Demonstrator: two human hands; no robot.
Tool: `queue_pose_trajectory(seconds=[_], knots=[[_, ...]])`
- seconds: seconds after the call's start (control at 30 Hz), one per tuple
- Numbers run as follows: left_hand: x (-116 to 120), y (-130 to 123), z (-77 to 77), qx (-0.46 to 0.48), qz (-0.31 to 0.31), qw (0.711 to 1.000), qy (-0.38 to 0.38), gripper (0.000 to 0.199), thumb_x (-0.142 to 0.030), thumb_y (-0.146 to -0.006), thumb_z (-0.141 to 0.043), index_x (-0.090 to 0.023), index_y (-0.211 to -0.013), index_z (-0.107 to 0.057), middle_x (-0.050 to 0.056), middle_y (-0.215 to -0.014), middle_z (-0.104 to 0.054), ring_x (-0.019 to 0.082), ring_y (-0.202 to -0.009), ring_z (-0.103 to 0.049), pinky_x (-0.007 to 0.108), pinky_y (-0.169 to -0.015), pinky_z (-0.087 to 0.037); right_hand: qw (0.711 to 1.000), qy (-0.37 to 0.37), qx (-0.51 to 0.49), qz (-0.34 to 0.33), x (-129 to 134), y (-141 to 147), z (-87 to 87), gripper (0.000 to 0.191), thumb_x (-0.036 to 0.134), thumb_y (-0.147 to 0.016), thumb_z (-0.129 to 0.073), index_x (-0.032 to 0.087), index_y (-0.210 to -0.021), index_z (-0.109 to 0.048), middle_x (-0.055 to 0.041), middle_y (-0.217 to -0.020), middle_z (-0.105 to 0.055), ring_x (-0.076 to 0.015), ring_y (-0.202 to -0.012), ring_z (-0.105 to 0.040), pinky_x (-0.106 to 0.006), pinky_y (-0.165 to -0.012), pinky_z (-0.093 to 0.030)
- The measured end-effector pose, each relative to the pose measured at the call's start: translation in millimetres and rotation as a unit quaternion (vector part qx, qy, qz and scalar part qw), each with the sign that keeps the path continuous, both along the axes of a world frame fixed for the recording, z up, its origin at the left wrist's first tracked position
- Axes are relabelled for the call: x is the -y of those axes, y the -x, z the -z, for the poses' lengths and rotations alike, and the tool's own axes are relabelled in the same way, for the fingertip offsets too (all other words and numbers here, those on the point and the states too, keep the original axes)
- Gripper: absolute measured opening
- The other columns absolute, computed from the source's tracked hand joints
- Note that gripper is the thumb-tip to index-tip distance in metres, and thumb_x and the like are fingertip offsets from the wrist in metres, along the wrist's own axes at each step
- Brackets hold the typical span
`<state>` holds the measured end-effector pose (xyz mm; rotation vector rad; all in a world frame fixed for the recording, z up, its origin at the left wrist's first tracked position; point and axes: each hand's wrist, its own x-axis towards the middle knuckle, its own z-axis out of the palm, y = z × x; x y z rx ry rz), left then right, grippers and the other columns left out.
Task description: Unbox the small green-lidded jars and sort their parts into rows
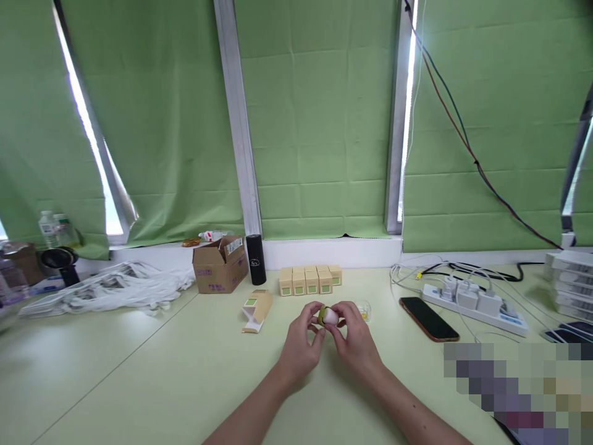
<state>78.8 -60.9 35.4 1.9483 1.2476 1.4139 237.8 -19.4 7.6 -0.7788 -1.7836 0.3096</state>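
Between my fingertips, above the table, is a small rounded green and white object (328, 316); its exact kind is too small to tell. My left hand (303, 340) pinches its green side, and my right hand (354, 337) grips the white side. Just behind my right hand sits a small clear plastic container (364, 310) with something yellow in it, partly hidden by the fingers. To the left of my hands lies an unfolded small kraft box (257, 309) with its white inner flap out. Beyond them, several closed small kraft boxes (306, 281) stand in rows.
A brown carton (220, 266) and a black cylinder (256, 259) stand at the back. White straps (115, 285) lie left. On the right are a phone (428, 318), a power strip (477, 308) with cables, and stacked clear cases (574, 284). A blurred patch covers the lower right.
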Motion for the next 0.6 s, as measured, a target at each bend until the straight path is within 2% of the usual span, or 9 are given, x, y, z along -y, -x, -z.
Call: queue_pose_trajectory(seconds=[0.13, 0.33, 0.5, 0.6], knots=[[-3, 1, -0.6, 0.016, -0.015, 1.000, 0.008, 0.037, -0.031, -0.096, -0.057, -0.022, -0.131, -0.059, 0.012, -0.131, -0.068, 0.024, -0.104, -0.070, 0.037, -0.089, -0.058, 0.996, -0.050, 0.064, 0.036, -1, -4, 1.6, 0.026, 0.016, -0.097, -0.050, 0.023, -0.121, -0.057, -0.0100, -0.115, -0.061, -0.0225, -0.092, -0.068, -0.033, -0.068, -0.059], [-5, -2, 1.9, 0.048, 0.003, 0.998, 0.027, 0.032, -0.039, -0.097, -0.059, -0.021, -0.122, -0.066, 0.009, -0.111, -0.076, 0.023, -0.095, -0.073, 0.039, -0.093, -0.058, 0.972, -0.125, 0.164, 0.110, 6, -5, -4.6, 0.026, 0.015, -0.099, -0.048, 0.023, -0.122, -0.059, -0.0097, -0.111, -0.065, -0.0203, -0.076, -0.066, -0.030, -0.056, -0.048], [-6, -1, 3.2, 0.060, -0.005, 0.998, 0.028, 0.031, -0.040, -0.097, -0.059, -0.021, -0.120, -0.066, 0.009, -0.113, -0.076, 0.022, -0.094, -0.073, 0.038, -0.091, -0.059, 0.964, -0.166, 0.181, 0.103, 6, -6, -9.7, 0.025, 0.016, -0.100, -0.051, 0.023, -0.122, -0.060, -0.0126, -0.112, -0.068, -0.0282, -0.102, -0.065, -0.036, -0.072, -0.054], [-7, -1, 3.3, 0.063, -0.003, 0.998, 0.027, 0.030, -0.040, -0.096, -0.060, -0.021, -0.118, -0.067, 0.009, -0.113, -0.076, 0.022, -0.094, -0.073, 0.038, -0.090, -0.059, 0.966, -0.164, 0.179, 0.091, 4, -6, -8.4, 0.029, 0.017, -0.098, -0.052, 0.023, -0.126, -0.059, -0.0130, -0.116, -0.067, -0.0275, -0.098, -0.067, -0.038, -0.074, -0.055]])
